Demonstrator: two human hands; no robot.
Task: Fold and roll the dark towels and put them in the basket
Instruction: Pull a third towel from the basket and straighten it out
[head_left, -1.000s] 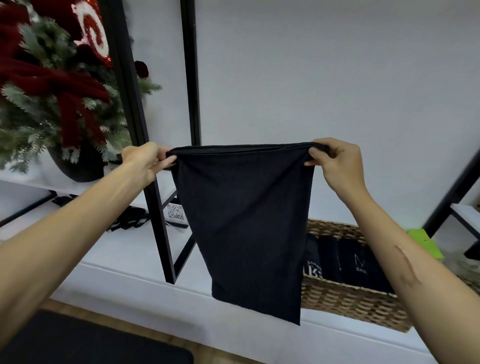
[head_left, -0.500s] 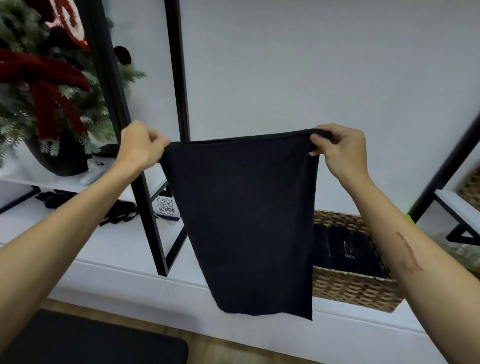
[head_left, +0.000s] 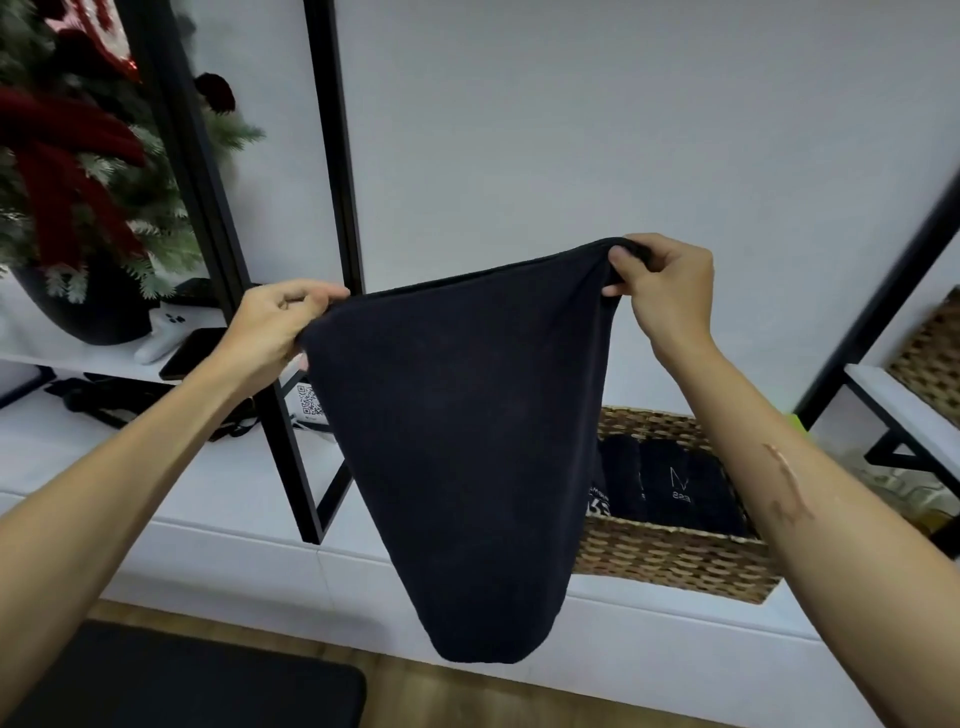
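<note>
Tilting the dark towel (head_left: 467, 457) in mid-air, we are now raising the right hand (head_left: 662, 291) above the left hand (head_left: 275, 327), both pinching its top corners, presumably squaring it for folding before the basket (head_left: 670, 558).

Soft, even indoor light fills my view with no glare and only faint shadows. The black frame (head_left: 332, 156) bows at 11 o'clock from wide-angle distortion. Edges at 3 and 9 o'clock look slightly smeared.
</note>
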